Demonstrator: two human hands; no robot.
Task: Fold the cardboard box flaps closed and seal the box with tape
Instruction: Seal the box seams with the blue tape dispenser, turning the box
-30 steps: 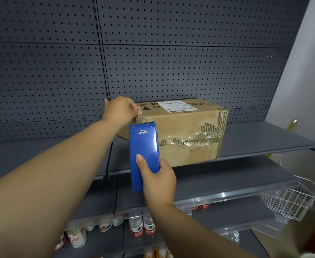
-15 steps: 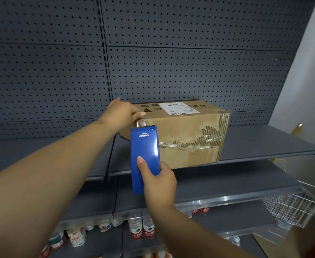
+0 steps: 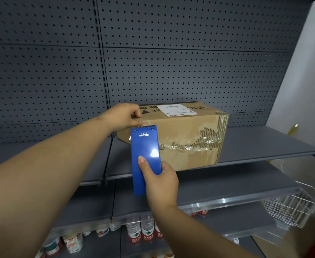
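Since a second ago our left hand [image 3: 122,114] has shifted slightly on the near left top corner of the cardboard box [image 3: 186,135], while the blue tape dispenser [image 3: 145,157] has stayed pressed against the box's front face at that same corner, its serrated edge just under our left fingers [image 3: 137,113].

Our left hand is curled over the box's top edge, fingers pinching down there; whether a tape end lies under them we cannot tell. Our right hand [image 3: 160,181] is closed around the lower part of the dispenser, thumb laid flat on its blue face.

The box sits closed on a grey shelf [image 3: 264,144], its flaps folded down. On top of the box lies a white shipping label [image 3: 177,110]. Across the box's front face runs a wrinkled strip of old tape [image 3: 186,146], with torn patches showing the corrugation toward the box's right edge. What the box holds is hidden.

Behind the box stands a grey pegboard wall [image 3: 171,62]. Below the box, lower shelves carry water bottles [image 3: 140,231] with red labels. Below and right of the box hangs a white wire basket [image 3: 290,207]; its contents cannot be made out.
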